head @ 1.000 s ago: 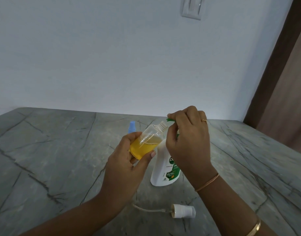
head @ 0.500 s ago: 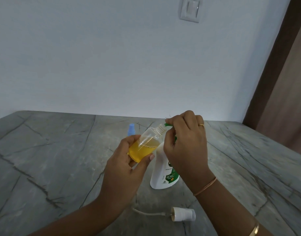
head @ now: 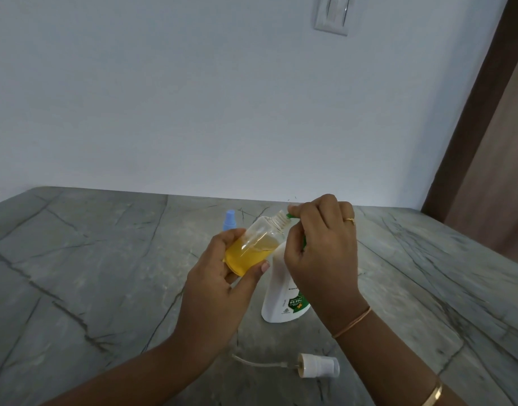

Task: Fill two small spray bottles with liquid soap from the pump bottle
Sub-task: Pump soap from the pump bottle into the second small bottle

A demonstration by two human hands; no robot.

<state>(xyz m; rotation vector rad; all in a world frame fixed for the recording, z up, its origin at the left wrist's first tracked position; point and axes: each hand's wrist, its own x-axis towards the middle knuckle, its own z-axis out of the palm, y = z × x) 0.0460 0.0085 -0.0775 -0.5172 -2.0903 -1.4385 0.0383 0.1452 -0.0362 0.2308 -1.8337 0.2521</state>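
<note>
Nearest, a white spray cap (head: 318, 367) lies on its side on the table (head: 76, 288), its dip tube trailing left. It is off, presumably to leave the neck free for filling. Beyond it the left hand (head: 216, 288) grasps a clear bottle (head: 253, 244), fingers and thumb wrapped round its lower body. The bottle is held above the table, tilted so its open threaded neck points up and right, at the green spout (head: 291, 215). That tilt seems meant to bring the mouth to the spout and let soap run down the wall. Yellow soap fills roughly its lower half. The right hand (head: 322, 253) is clenched over the head of the pump bottle (head: 277, 288), fingers curled round it, likely to press soap out while steadying it. The pump bottle stands upright on the table between the forearms. Farther back stands a blue-capped bottle (head: 230, 220), mostly hidden by the left hand, so its fill cannot be told. A switch (head: 331, 14) sits on the wall.
</note>
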